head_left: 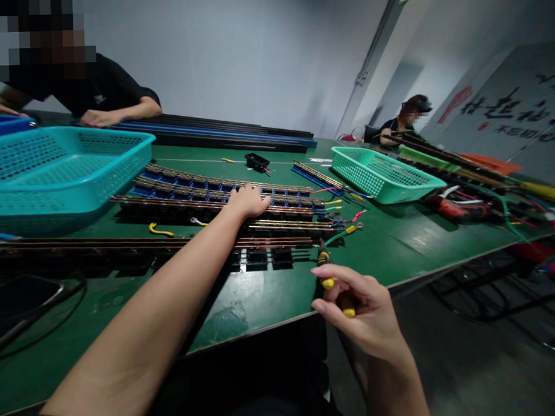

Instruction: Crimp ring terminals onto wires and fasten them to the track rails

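Observation:
My left hand (pixel 247 203) reaches across the table, its fingers curled down over a long strip of copper-coloured rails on blue supports (pixel 190 188); the fingertips are hidden. Near the table's front edge, my right hand (pixel 365 305) is closed loosely round a pair of pliers with yellow-and-black handles (pixel 325 268). The pliers' head points away from me, beside the right ends of the nearer rails. Those nearer copper rails on black supports (pixel 260 242) run under my left forearm. Coloured wires, among them a green lead with a yellow sleeve and ring terminal (pixel 346 231), stick out at the right.
A turquoise basket (pixel 67 170) stands at left, a green basket (pixel 385 174) at back right. A short rail piece (pixel 319 177) and small black box (pixel 256 162) lie beyond. Dark device (pixel 23 305) at near left. Wired parts (pixel 464 204) fill the right. Two people sit across.

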The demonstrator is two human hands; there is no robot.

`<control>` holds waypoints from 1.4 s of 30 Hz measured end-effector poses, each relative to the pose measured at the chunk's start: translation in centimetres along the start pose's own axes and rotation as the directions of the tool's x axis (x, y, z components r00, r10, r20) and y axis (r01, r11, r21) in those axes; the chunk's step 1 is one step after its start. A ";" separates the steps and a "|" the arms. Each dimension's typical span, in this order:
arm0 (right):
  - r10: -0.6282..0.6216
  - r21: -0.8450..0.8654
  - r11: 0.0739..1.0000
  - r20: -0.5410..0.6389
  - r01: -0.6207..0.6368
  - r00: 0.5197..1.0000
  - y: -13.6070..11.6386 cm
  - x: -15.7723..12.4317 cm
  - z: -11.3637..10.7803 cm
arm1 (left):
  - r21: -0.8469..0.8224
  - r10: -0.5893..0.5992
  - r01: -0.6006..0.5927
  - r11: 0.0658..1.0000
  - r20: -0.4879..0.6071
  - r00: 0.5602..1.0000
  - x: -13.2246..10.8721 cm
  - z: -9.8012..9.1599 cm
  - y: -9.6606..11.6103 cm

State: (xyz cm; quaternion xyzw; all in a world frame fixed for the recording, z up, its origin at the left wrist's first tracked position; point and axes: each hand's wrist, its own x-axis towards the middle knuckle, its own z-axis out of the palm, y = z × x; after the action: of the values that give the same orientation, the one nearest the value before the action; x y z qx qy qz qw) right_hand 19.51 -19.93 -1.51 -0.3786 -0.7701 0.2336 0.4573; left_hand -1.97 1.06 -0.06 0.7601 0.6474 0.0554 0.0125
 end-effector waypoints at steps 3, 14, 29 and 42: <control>-0.018 -0.081 0.996 0.096 0.026 0.995 -0.4 0.4 0.2 | -0.002 0.011 -0.011 1.000 -0.005 1.000 0.0 0.1 -0.1; 0.167 -0.423 0.897 0.593 0.129 0.788 -1.9 1.9 -0.1 | -0.006 0.016 -0.016 1.000 -0.020 1.000 0.0 0.2 -0.1; 0.287 -0.490 0.850 0.737 0.192 0.612 -3.3 3.0 -2.1 | -0.004 0.016 -0.016 1.000 -0.025 1.000 0.0 0.1 -0.1; 0.293 -0.595 0.725 0.722 0.347 0.627 -3.5 3.5 -1.2 | -0.006 0.002 -0.002 1.000 -0.005 1.000 0.1 0.1 -0.1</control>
State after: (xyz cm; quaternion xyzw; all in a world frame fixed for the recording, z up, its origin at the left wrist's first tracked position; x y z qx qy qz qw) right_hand 18.25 -19.28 3.36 -0.3671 -0.9234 0.0628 -0.0928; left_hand -1.99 1.19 -0.18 0.7606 0.6464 0.0592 0.0130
